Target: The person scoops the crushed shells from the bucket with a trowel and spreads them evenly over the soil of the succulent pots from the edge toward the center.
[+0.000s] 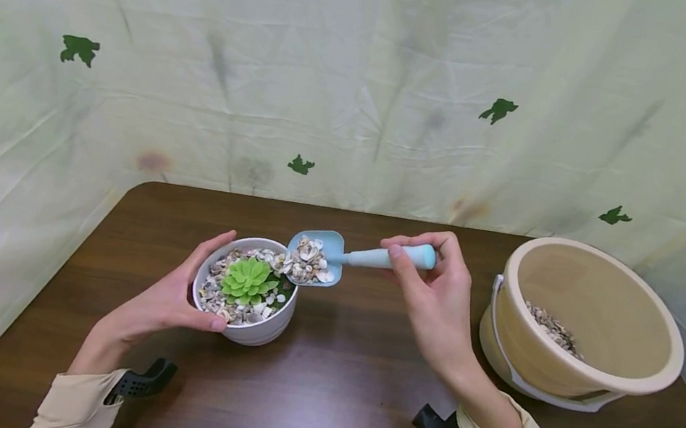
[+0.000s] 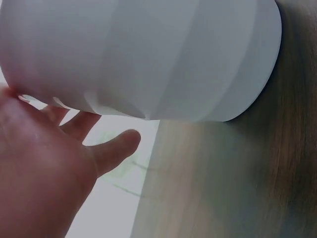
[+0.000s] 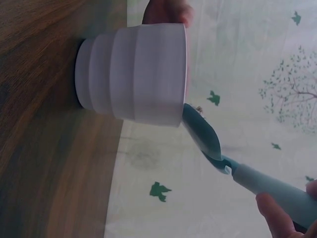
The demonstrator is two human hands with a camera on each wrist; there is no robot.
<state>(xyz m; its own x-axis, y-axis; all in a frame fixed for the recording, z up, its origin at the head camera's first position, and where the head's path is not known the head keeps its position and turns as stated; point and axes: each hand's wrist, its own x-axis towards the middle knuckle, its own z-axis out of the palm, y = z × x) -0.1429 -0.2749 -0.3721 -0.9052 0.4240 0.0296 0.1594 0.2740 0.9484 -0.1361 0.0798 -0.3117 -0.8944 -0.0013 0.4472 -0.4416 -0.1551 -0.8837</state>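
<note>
A white ribbed flower pot [image 1: 263,331] stands on the table, holding a green succulent [image 1: 248,281] ringed by small shells and white pebbles. My left hand [image 1: 173,296] grips the pot from the left, thumb at the near side and fingers round the far rim. In my right hand [image 1: 438,304] is the handle of a light blue trowel [image 1: 370,258]. Small shells [image 1: 306,260] heap its blade, which tilts down over the pot's right rim. In the right wrist view, the trowel's tip [image 3: 198,124] meets the rim of the upright pot [image 3: 148,74].
A beige bucket [image 1: 576,382] with a lowered handle stands at the right, with more shells [image 1: 553,330] inside. The brown wooden table [image 1: 315,415] ends at the back against a pale curtain [image 1: 359,99] with green leaf prints.
</note>
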